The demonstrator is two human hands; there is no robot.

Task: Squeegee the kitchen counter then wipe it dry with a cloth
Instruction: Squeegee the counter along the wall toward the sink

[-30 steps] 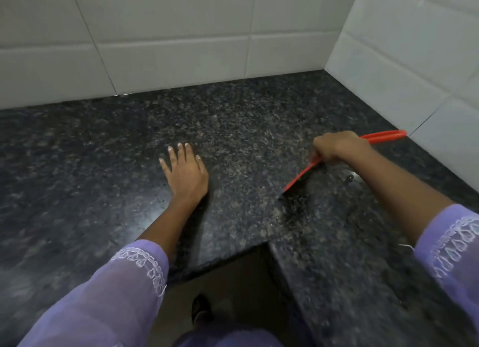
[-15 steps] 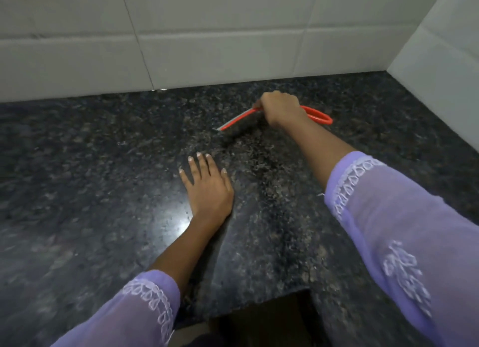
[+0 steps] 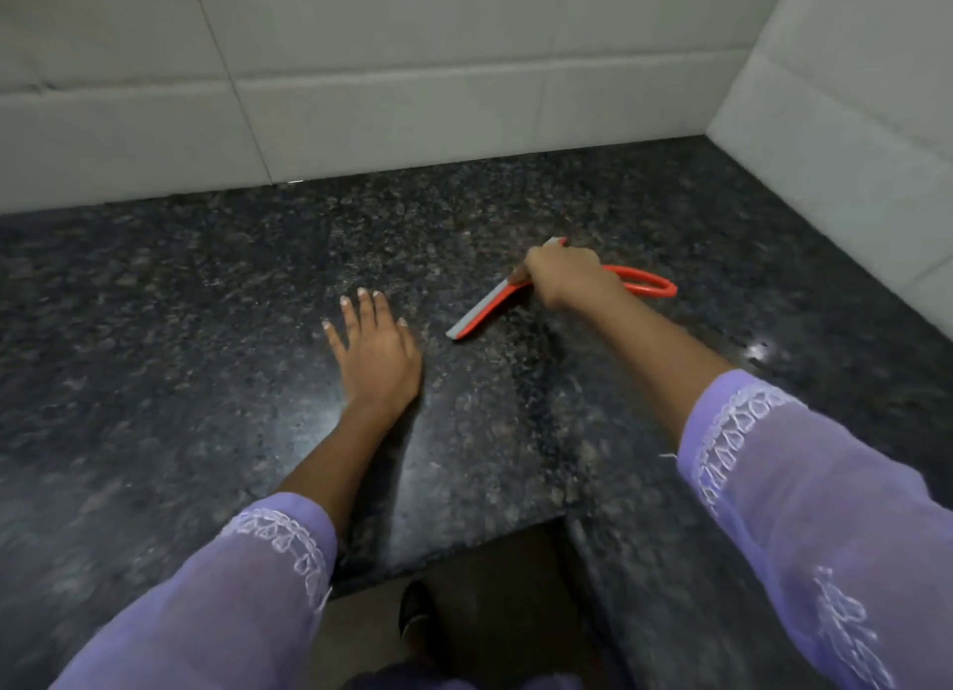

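**A:** Where is your squeegee [image 3: 495,305] right now?

**B:** Your right hand [image 3: 564,277] is clamped around it where the handle meets the blade. The red loop of the handle sticks out to the right of your fist, and the blade runs down and to the left, its grey rubber edge lying against the counter [image 3: 154,328]. It sits toward the back right corner of the counter, nearer the back edge than the front one.

**A:** And your other hand?

**B:** Your left hand [image 3: 374,351] lies flat on the counter, palm down, fingers spread and pointing toward the back wall [image 3: 387,70]. It grips nothing. The low end of the blade is near it, just to its right, but not touching.

**A:** How do your arms lie?

**B:** Both reach forward from the front edge of the counter, in lilac sleeves [image 3: 804,509] with white stitching at the cuffs. The front edge has an inside corner between your arms, and the floor [image 3: 361,632] shows below it.

**A:** What about the counter itself?

**B:** Dark speckled stone, glossy, with a bright glint near the right edge. White tiled walls meet it at the back and at the right.
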